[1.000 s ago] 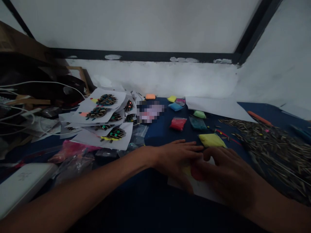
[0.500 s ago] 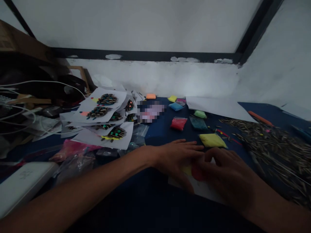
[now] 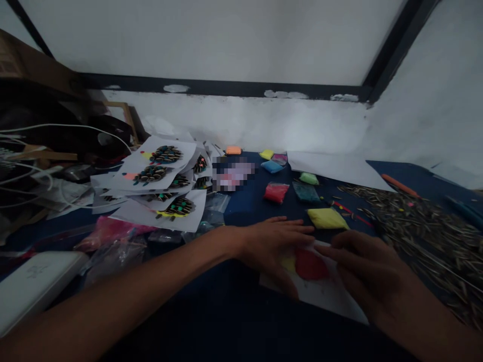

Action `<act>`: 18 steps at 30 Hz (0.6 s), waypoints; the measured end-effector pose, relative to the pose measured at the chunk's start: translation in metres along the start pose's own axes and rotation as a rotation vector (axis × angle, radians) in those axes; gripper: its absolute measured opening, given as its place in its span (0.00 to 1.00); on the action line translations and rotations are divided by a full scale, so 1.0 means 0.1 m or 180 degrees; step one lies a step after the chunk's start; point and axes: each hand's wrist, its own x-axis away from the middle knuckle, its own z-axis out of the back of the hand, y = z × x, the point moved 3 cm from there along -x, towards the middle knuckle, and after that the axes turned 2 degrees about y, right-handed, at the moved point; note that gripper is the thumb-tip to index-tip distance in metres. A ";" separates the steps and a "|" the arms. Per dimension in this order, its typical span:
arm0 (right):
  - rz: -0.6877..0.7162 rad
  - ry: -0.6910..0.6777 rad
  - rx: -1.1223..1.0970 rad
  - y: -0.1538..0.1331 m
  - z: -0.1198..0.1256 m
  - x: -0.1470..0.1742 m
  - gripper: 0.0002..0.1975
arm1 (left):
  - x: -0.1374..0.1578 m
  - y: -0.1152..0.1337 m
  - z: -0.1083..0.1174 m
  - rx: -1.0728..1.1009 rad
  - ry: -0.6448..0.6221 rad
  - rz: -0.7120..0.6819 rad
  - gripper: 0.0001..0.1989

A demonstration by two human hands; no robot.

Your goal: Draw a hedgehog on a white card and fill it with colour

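Note:
A white sheet of paper (image 3: 341,296) lies on the blue table, bearing a flattened red patch (image 3: 311,265) of what looks like modelling clay. A smaller yellow patch (image 3: 289,262) adjoins it on the left. My left hand (image 3: 273,246) rests flat across the paper's left side, fingers spread and holding nothing. Over the paper's right part is my right hand (image 3: 366,269); its index finger stretches toward the red patch's upper right edge, while other fingers bend. I see nothing in its grasp. A yellow packet (image 3: 327,218) lies just beyond both hands.
Sunflower-seed-like pieces (image 3: 422,226) spread at right, near an orange stick-shaped tool (image 3: 400,185). Red (image 3: 276,192) and blue packets (image 3: 271,166) lie farther back. Sheets with seed-covered pictures (image 3: 166,155) pile at left, behind a white box-shaped device (image 3: 41,286) and plastic bags.
My right hand has drawn back to the right from over the red patch, which now shows more fully. My left hand stays in place on the paper.

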 end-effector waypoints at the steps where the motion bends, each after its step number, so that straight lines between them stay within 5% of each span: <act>1: 0.0007 -0.0121 -0.0029 -0.01 0.00 0.01 0.13 | 0.00 0.00 0.00 0.0001 0.0033 -0.0010 0.47; 5: 0.0087 -0.0488 -0.0096 -0.04 -0.07 0.03 0.14 | 0.00 -0.01 -0.01 0.0011 0.0112 -0.0077 0.46; 12: 0.0424 -0.0277 0.0178 -0.04 -0.07 0.03 0.15 | 0.00 -0.01 -0.01 -0.0026 0.0040 -0.0066 0.45; 18: 0.0084 -0.0519 0.0155 -0.01 -0.04 0.10 0.17 | -0.01 -0.03 -0.03 -0.0063 -0.0026 -0.0035 0.46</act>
